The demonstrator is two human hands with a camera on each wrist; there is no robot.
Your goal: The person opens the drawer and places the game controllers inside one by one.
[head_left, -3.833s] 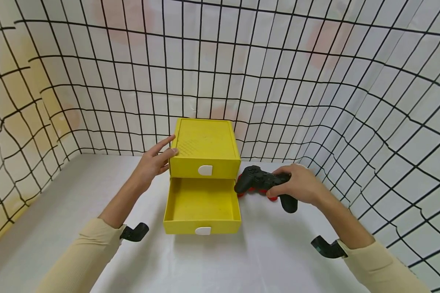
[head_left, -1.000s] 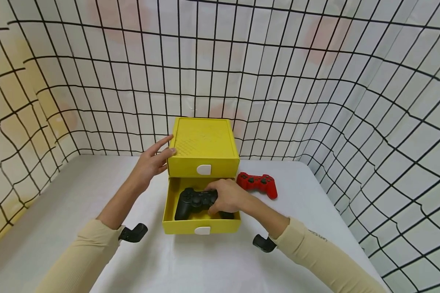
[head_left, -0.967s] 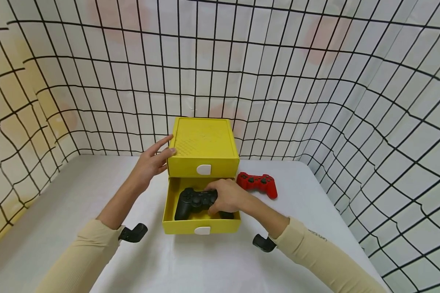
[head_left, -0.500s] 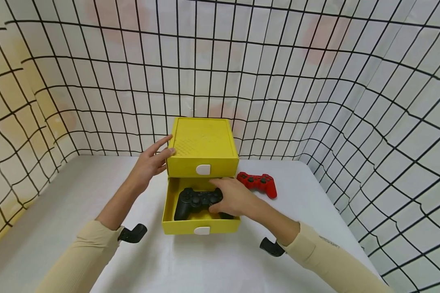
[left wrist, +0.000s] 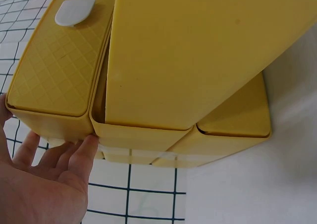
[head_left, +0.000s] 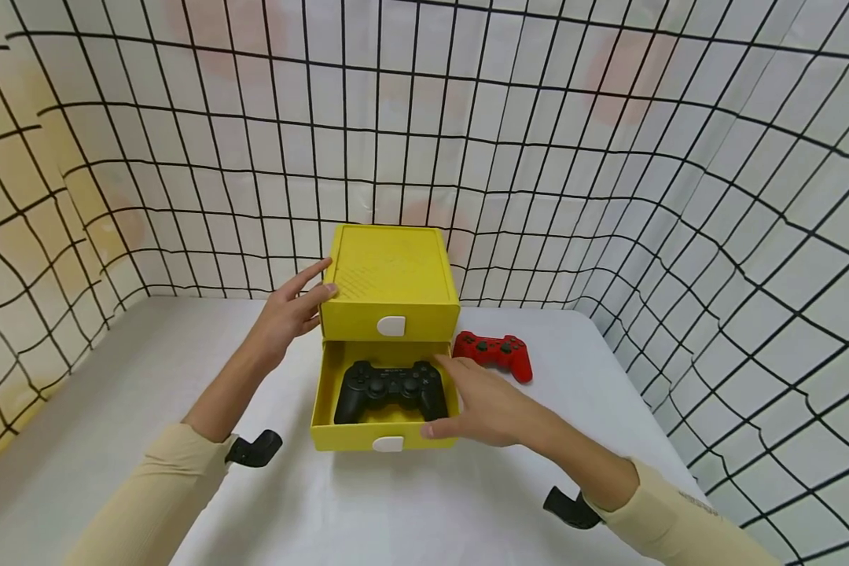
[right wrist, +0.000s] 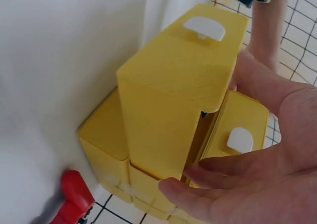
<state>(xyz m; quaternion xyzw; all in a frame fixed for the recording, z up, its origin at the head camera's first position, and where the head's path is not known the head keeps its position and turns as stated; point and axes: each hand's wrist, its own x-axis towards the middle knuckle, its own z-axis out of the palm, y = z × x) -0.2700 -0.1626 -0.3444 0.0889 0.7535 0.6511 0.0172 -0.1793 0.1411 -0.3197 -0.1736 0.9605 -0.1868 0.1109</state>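
A black game controller [head_left: 393,384] lies in the pulled-out yellow drawer [head_left: 347,438]. My right hand [head_left: 491,402] is apart from it, at the drawer's right side, fingers spread and holding nothing. In the right wrist view its fingers [right wrist: 198,194] lie along the drawer's outer wall near the cabinet. My left hand [head_left: 283,318] rests against the left side of the yellow drawer cabinet [head_left: 396,267], fingertips at its top edge. The left wrist view shows those fingers [left wrist: 81,157] touching the side beside the top drawer [left wrist: 59,60]. The controller is hidden there by the drawer wall.
A red game controller [head_left: 498,352] lies on the white tabletop [head_left: 573,369], just right of the cabinet. Below the pulled-out drawer is a further closed drawer [left wrist: 240,112]. Black wire grid [head_left: 424,141] over white sheeting surrounds the back and sides.
My right hand carried the black controller from beside the cabinet into the drawer, let go of it, and drew back to the right. The left hand has stayed on the cabinet.
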